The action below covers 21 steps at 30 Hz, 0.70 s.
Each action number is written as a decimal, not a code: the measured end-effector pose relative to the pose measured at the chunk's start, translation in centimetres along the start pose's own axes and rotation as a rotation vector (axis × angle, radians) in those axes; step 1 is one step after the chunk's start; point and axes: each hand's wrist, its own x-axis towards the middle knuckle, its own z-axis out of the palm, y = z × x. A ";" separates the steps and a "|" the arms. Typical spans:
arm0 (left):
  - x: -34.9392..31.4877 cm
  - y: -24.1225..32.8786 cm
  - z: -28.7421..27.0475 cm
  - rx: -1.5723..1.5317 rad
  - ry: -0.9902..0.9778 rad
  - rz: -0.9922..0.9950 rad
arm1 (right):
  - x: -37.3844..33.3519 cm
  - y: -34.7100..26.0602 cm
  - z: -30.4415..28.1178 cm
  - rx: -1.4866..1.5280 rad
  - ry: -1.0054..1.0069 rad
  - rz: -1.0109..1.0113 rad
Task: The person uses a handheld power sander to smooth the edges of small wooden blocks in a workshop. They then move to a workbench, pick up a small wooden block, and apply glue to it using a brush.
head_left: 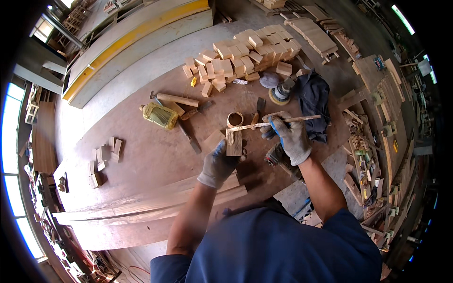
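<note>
My left hand (218, 165), in a grey and blue work glove, grips a small wooden block (234, 145) upright over the table. My right hand (291, 137), gloved alike, pinches a thin wooden stick (302, 118). The stick's left end lies at the block's top edge; whether it touches cannot be told. Just beyond the block stands a round container (235, 119) with brown stuff inside and on its rim. A flat brush or scraper (258, 109) lies beyond the stick. Beside my right wrist is a power tool (277, 158), partly hidden.
A heap of wooden blocks (245, 54) covers the table's far side, near a sander (282, 92) and a dark cloth (314, 101). Leftward lie a yellowish plastic bottle (160, 115), a hammer (177, 99) and a chisel (190, 139). Long boards (141, 207) run along the near edge.
</note>
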 end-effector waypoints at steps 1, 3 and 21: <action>-0.1 0.1 0.1 -0.047 -0.011 0.002 | -0.2 -0.1 0.2 -0.010 0.013 -0.005; -0.4 0.4 0.3 -0.194 -0.040 -0.007 | -0.8 -0.3 0.4 -0.031 0.041 -0.014; 0.7 -3.7 -1.7 0.154 0.214 0.117 | -4.9 -1.2 0.6 -0.195 -0.165 -0.136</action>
